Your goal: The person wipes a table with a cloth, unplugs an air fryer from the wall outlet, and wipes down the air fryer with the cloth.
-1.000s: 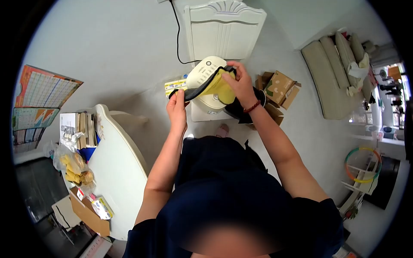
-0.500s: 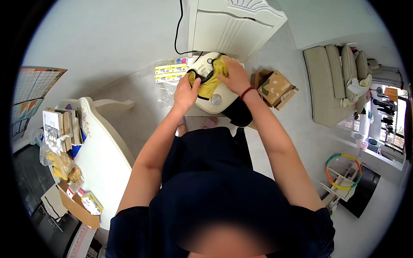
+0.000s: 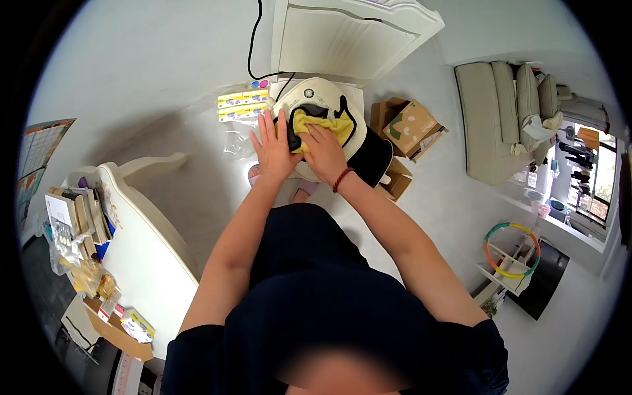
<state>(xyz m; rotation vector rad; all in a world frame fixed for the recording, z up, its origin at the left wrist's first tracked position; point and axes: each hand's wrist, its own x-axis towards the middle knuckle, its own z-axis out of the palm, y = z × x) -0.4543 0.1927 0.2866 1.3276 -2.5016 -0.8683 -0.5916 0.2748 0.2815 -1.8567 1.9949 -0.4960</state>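
A cream, rounded appliance with a black front, which looks like an air fryer, stands low in front of me. On its top lies a crumpled yellow cloth with black edging. My right hand, with a dark red bracelet at the wrist, presses into the cloth, its fingers partly sunk in the folds. Spread fingers of my left hand rest against the appliance's left side, beside the cloth. The appliance's knob, seen earlier, is hidden by my hands and the cloth.
Yellow-and-white packs lie left of the appliance. Opened cardboard boxes stand to its right. A white panel rises behind, with a black cable beside it. A white desk is at left, a sofa at right.
My left hand has let go of the cloth and opened flat against the appliance. My right hand has come down and left, pressing the cloth onto the top. The whole view has shifted slightly.
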